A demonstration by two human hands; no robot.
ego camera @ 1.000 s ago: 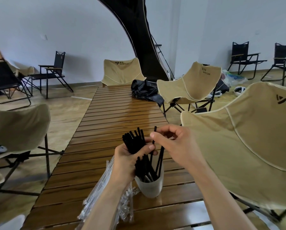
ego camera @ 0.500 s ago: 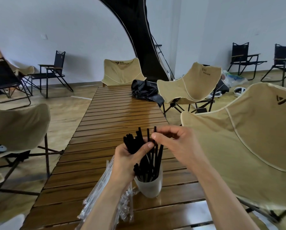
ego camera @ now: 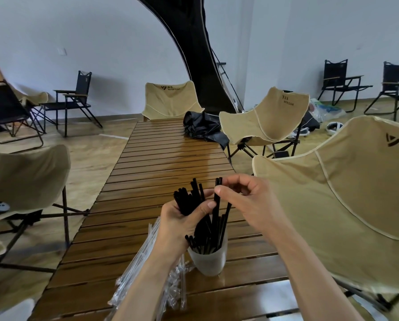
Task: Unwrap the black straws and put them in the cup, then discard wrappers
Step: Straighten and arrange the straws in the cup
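Over the slatted wooden desk [ego camera: 161, 158], my right grip [ego camera: 245, 200] has lowered its pinched thin black plastic straw [ego camera: 217, 200] into the frosted white cup [ego camera: 209, 260], while my left grip [ego camera: 182, 218] still clasps the unloaded bundle; clear wrappers [ego camera: 145, 269] await discarding.

A long slatted brown wooden desk [ego camera: 161, 163] carries a frosted white plastic cup [ego camera: 209, 260], crumpled clear plastic wrappers [ego camera: 147, 269] beside it, and a bundled black fabric [ego camera: 203, 128] at the far end.
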